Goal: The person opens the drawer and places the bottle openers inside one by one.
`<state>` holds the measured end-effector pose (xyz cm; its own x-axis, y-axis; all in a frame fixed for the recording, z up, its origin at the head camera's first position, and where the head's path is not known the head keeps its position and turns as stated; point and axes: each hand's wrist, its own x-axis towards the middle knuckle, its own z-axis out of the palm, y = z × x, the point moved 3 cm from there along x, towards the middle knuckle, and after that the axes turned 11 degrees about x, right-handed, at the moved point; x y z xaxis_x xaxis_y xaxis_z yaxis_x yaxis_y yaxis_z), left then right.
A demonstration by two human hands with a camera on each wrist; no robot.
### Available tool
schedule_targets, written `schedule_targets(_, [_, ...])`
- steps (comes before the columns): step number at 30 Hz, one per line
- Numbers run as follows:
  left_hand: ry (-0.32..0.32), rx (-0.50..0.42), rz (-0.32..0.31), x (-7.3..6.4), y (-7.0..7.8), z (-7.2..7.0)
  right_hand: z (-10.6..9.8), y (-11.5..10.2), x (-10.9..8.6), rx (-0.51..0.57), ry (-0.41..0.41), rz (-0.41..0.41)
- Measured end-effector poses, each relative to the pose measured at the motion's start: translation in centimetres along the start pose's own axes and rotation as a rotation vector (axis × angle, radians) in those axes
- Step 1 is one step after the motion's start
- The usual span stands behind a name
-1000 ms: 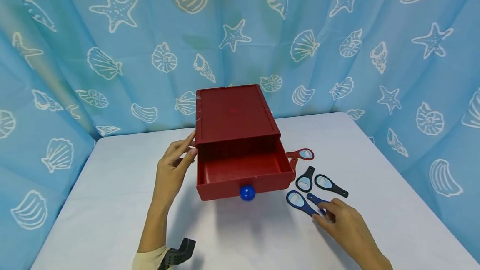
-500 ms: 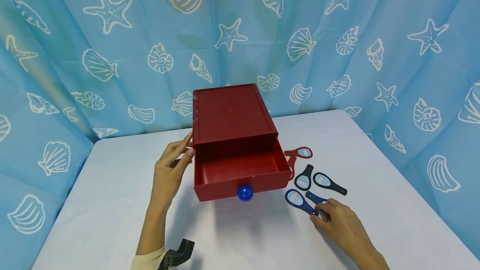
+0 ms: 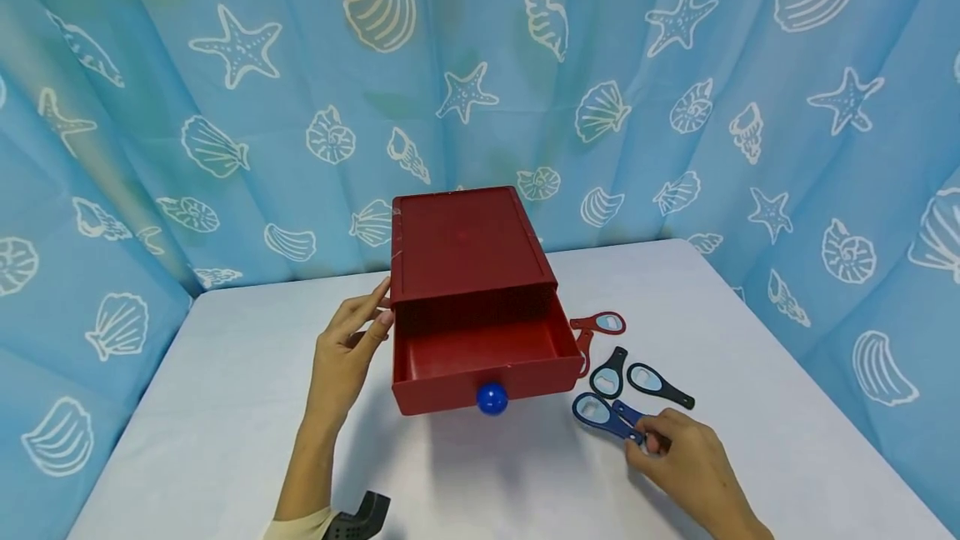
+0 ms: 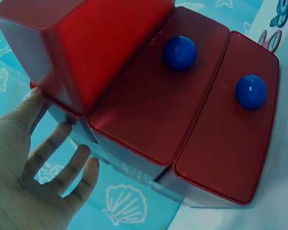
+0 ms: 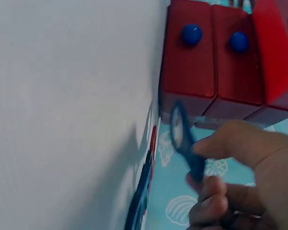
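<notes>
My right hand point(image 3: 688, 458) pinches the handle end of a blue bottle opener point(image 3: 617, 425) between thumb and fingers. In the right wrist view this bottle opener point(image 5: 181, 132) is raised off the white surface, its ring end pointing away from the hand. A second blue bottle opener point(image 3: 628, 412) lies just behind it, partly covered by it and the hand. My left hand point(image 3: 339, 369) rests with spread fingers at the left side of a dark red drawer cabinet point(image 3: 468, 244); in the left wrist view its thumb point(image 4: 34, 98) lies at the cabinet's edge. The top drawer point(image 3: 450, 397) stands pulled out, with a bare floor inside.
Two black bottle openers, one upright point(image 3: 607, 375) and one slanted point(image 3: 660, 384), lie right of the cabinet. Red bottle openers point(image 3: 606, 323) lie behind them, one partly hidden by the drawer. Two lower drawers point(image 4: 149, 96) are closed. A blue shell-patterned curtain point(image 3: 465, 40) hangs behind the table point(image 3: 225, 407).
The right hand has lifted the front blue bottle opener slightly and shifted it, so that it now overlaps the other blue one. The left hand keeps its place at the cabinet; the head view tilts a little.
</notes>
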<state>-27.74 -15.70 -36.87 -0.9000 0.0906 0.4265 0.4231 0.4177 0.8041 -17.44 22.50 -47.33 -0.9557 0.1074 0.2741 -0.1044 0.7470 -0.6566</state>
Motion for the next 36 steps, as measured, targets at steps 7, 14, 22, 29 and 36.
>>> schedule_targets(7, [0.003, -0.009, 0.013, 0.0, 0.2, -0.1, -1.8, -1.0, -0.2, 0.006, 0.114, -0.104])
schedule_targets(14, [0.000, -0.013, 0.008, 0.0, 0.1, 0.1, -4.0, -2.3, 0.0, 0.018, 0.139, -0.099])
schedule_targets(22, [0.003, -0.009, 0.003, 0.0, -0.1, -0.1, -5.9, -4.5, 0.2, 0.023, 0.173, -0.193])
schedule_targets(29, [0.003, -0.003, -0.005, -0.1, 0.1, -0.1, -7.3, -5.2, 0.6, 0.050, 0.213, -0.264])
schedule_targets(36, [0.001, -0.004, -0.005, 0.0, 0.2, -0.1, -8.2, -5.9, 1.0, 0.052, 0.230, -0.276])
